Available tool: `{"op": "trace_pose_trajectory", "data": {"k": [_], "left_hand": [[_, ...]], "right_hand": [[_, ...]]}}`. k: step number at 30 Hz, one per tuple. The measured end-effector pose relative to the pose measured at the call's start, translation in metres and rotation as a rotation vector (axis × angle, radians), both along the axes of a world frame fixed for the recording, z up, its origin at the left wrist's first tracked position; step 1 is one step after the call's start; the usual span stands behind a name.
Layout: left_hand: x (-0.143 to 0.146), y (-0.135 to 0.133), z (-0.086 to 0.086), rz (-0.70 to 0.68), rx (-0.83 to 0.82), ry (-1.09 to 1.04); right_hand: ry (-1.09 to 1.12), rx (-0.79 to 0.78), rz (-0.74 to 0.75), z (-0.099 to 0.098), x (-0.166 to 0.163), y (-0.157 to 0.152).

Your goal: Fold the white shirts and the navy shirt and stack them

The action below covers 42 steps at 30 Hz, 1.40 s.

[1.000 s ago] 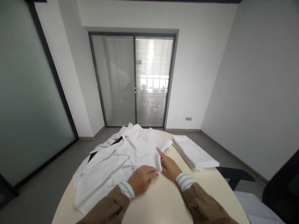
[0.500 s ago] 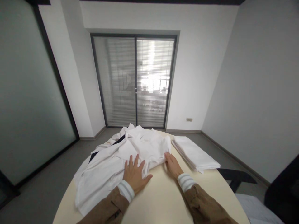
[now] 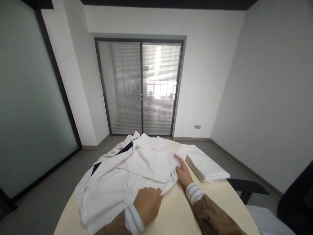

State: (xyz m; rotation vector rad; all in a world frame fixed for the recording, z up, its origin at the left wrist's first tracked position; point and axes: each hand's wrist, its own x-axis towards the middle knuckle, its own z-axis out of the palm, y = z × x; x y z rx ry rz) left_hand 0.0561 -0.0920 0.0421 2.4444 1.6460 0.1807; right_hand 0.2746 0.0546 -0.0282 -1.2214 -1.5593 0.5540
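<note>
A rumpled white shirt [image 3: 146,163] with a dark navy strip [image 3: 125,148] showing in its folds spreads over the round cream table [image 3: 171,209]. On its near edge my left hand [image 3: 148,204] is closed in a fist, gripping the cloth; the fingertips are hidden. My right hand [image 3: 184,171] is at the shirt's right end, the index finger stretched along the cloth and the thumb below it, the fabric held between. The other fingers are hidden. Just right of that end lies a flat folded stack of white cloth [image 3: 206,163], touching or nearly touching the shirt.
Beyond the table's right edge are a black chair armrest [image 3: 248,186] and some pale cloth [image 3: 266,217] low down. A glass door with blinds [image 3: 158,114] stands behind the table. A frosted glass panel [image 3: 31,107] is at the left.
My left hand, spread flat on the shirt before, has come nearer and closed on its near edge. My right hand has shifted slightly up and right, and the shirt's right end has spread toward the stack.
</note>
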Motion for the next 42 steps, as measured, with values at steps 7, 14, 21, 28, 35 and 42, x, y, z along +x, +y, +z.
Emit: {"op": "trace_pose_trajectory", "data": {"k": [7,14,21,28,35,42], "left_hand": [[-0.016,-0.001,0.01,-0.277,-0.075,-0.267],[-0.031,0.012,-0.001,0.004,-0.007,0.043],[-0.063,0.032,-0.001,-0.087,-0.028,-0.199],[-0.1,0.044,0.004,0.136,0.281,-0.114],[-0.108,0.045,-0.003,0.223,0.296,-0.011],[-0.12,0.052,0.009,0.362,0.203,-0.048]], "right_hand": [[-0.005,-0.009,-0.046,-0.001,0.006,0.0],[-0.405,0.016,-0.316,0.01,-0.014,-0.025],[-0.704,-0.015,0.205,0.011,-0.069,-0.102],[-0.795,-0.189,0.449,0.01,-0.065,-0.115],[-0.822,-0.171,0.603,0.009,-0.016,-0.107],[-0.866,-0.369,0.64,0.036,0.041,-0.106]]}}
